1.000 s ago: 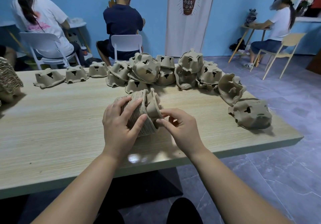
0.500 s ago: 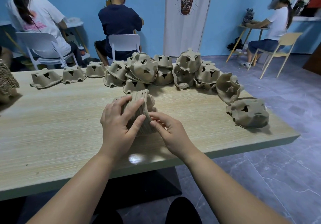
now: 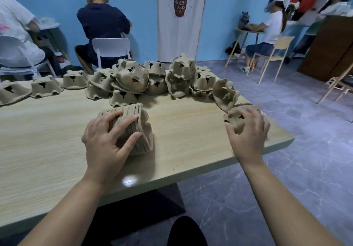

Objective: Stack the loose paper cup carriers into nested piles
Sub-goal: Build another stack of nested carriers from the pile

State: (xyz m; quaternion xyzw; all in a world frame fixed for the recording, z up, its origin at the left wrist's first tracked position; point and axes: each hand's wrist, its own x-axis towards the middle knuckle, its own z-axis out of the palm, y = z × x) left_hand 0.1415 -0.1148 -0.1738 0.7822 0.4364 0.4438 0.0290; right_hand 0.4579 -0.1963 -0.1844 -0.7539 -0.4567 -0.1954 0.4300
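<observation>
The left hand (image 3: 104,140) grips the nested pile (image 3: 142,131), a ribbed block of moulded brown pulp lying on its side on the pale wood-grain surface (image 3: 191,135). The right hand (image 3: 248,136), well apart, curls its fingers over a lumpy loose carrier (image 3: 236,119). Beyond both hands lies a heap of carriers (image 3: 152,79) with cut-out holes.

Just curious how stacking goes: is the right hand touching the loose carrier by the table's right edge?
Touching. The head view shows the right hand curled over the loose carrier.
</observation>
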